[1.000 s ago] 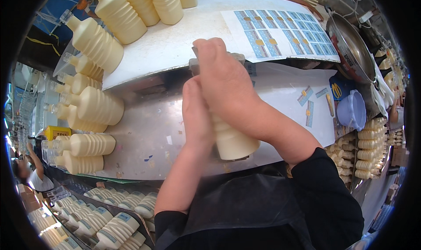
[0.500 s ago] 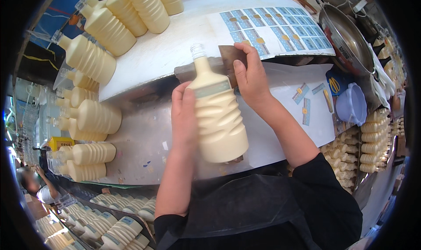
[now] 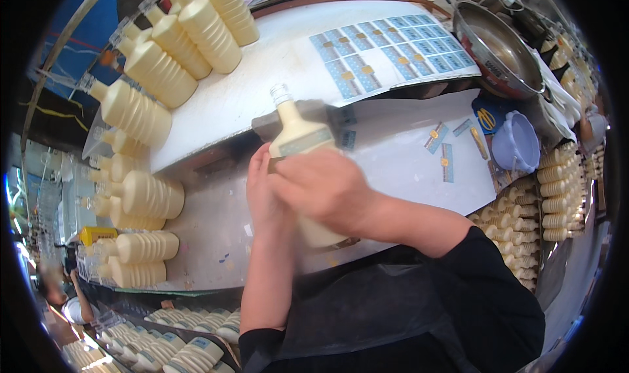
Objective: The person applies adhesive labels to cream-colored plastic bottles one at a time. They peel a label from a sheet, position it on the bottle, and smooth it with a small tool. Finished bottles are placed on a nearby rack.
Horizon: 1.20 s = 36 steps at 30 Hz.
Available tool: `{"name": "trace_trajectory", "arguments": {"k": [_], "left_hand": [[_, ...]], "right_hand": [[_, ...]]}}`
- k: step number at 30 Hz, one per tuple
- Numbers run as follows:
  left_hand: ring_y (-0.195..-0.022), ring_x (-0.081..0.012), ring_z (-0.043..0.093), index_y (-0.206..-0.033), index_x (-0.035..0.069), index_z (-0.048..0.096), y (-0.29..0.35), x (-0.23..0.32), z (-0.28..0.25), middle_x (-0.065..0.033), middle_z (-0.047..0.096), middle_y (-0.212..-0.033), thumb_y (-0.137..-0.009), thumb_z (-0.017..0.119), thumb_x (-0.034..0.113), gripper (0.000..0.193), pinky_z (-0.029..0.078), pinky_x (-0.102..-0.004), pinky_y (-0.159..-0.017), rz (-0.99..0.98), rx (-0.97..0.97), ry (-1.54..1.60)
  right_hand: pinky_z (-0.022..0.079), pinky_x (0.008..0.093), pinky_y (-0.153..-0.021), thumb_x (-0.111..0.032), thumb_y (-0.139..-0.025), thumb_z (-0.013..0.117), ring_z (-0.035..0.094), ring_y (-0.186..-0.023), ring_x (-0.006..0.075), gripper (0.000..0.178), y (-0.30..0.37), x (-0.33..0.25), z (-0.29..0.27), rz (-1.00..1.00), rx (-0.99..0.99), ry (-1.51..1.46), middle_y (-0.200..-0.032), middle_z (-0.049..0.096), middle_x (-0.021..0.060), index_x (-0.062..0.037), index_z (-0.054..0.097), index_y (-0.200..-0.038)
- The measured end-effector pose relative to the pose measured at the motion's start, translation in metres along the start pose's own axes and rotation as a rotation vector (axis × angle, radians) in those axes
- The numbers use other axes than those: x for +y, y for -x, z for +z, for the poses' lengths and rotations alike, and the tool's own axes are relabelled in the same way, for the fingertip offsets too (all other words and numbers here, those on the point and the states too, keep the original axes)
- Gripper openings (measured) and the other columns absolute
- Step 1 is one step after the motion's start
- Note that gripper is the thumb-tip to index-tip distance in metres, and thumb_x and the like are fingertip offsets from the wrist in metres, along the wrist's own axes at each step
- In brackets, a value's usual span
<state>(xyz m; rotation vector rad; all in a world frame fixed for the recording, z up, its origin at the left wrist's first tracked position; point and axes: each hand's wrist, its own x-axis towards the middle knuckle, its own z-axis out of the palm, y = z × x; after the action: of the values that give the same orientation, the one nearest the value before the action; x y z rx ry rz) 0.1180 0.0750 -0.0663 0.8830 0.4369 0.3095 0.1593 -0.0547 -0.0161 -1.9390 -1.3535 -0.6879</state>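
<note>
Cream-coloured, the bottle (image 3: 291, 124) is in the middle of the head view, over the lower table (image 3: 209, 196). It leans back, with its clear mouth pointing away from the person. A pale blue-green label (image 3: 314, 138) goes across it, just below the neck. A grey lump (image 3: 263, 125) shows behind the neck.

The left hand (image 3: 265, 193) holds the bottle by its left side, with the fingers closed on it. The right hand (image 3: 324, 186) goes across the front of the bottle, just under the label. It is blurry and its fingers are bent. A thin dark edge shows by those fingers, but I cannot tell whether the hand is gripping anything.

Past the bottle is a white board (image 3: 275, 65). Sheets of blue stickers (image 3: 393, 49) lie on its right part, and a bunch of cream bottles (image 3: 209, 32) stands on its far left corner. More bottles (image 3: 154, 195) sit along the left side of the lower table, near a yellow box (image 3: 98, 235).

On the right, a few loose stickers (image 3: 447, 163) lie on white paper (image 3: 393, 176). A light purple bucket (image 3: 515, 142) is near them, and a big round pan (image 3: 501, 42) is farther back. At the lower left, many bottles with labels (image 3: 196, 354) lie in rows.
</note>
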Motion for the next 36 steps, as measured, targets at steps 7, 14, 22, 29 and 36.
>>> {"name": "trace_trajectory", "arguments": {"k": [7, 14, 22, 29, 36], "left_hand": [[-0.119, -0.0216, 0.062, -0.144, -0.001, 0.046, 0.009, -0.005, -0.030, -0.0104, 0.061, -0.131, -0.107, 0.048, 0.020, 0.042, 0.050, -0.0380, -0.103, -0.132, -0.206, 0.298], [-0.141, -0.0270, 0.043, -0.156, -0.001, 0.028, 0.070, -0.014, -0.001, -0.0178, 0.042, -0.154, -0.100, 0.047, 0.009, 0.060, 0.031, -0.0404, -0.120, 0.116, -0.070, -0.471], [-0.146, -0.0308, 0.034, -0.159, -0.003, 0.019, 0.075, -0.033, -0.011, -0.0212, 0.031, -0.159, -0.098, 0.053, 0.019, 0.073, 0.026, -0.0432, -0.122, 0.253, -0.069, -0.590], [-0.146, -0.0306, 0.035, -0.159, -0.002, 0.020, 0.075, -0.033, -0.013, -0.0208, 0.033, -0.158, -0.098, 0.054, 0.019, 0.073, 0.026, -0.0434, -0.122, 0.244, -0.072, -0.551], [-0.141, -0.0274, 0.040, -0.158, 0.000, 0.023, 0.079, -0.034, -0.020, -0.0184, 0.038, -0.153, -0.099, 0.057, 0.018, 0.071, 0.028, -0.0412, -0.120, 0.233, -0.052, -0.549]], "right_hand": [[0.054, 0.0407, -0.070, -0.009, -0.078, 0.065, 0.068, -0.080, 0.0293, 0.023, -0.011, -0.013, 0.017, 0.177, -0.162, -0.158, -0.094, 0.068, 0.0102, -0.0075, 0.068, -0.101], [0.052, 0.0351, -0.082, -0.021, -0.093, 0.064, 0.066, -0.089, 0.0238, 0.022, 0.037, 0.086, -0.056, 0.865, -0.003, -0.416, -0.093, 0.070, 0.0127, -0.0007, 0.072, -0.093], [0.057, 0.0427, -0.083, -0.007, -0.090, 0.061, 0.070, -0.097, 0.0344, 0.027, 0.106, 0.185, -0.122, 0.653, 0.114, 0.585, -0.121, 0.070, 0.0124, -0.0064, 0.072, -0.114], [0.058, 0.0399, -0.079, -0.007, -0.090, 0.063, 0.072, -0.093, 0.0308, 0.024, 0.114, 0.210, -0.140, 0.550, -0.155, 0.769, -0.115, 0.073, 0.0088, -0.0090, 0.070, -0.113], [0.058, 0.0381, -0.072, -0.018, -0.089, 0.070, 0.073, -0.080, 0.0288, 0.014, 0.120, 0.200, -0.146, 0.606, 0.061, 0.537, -0.091, 0.075, 0.0124, -0.0071, 0.076, -0.097]]}}
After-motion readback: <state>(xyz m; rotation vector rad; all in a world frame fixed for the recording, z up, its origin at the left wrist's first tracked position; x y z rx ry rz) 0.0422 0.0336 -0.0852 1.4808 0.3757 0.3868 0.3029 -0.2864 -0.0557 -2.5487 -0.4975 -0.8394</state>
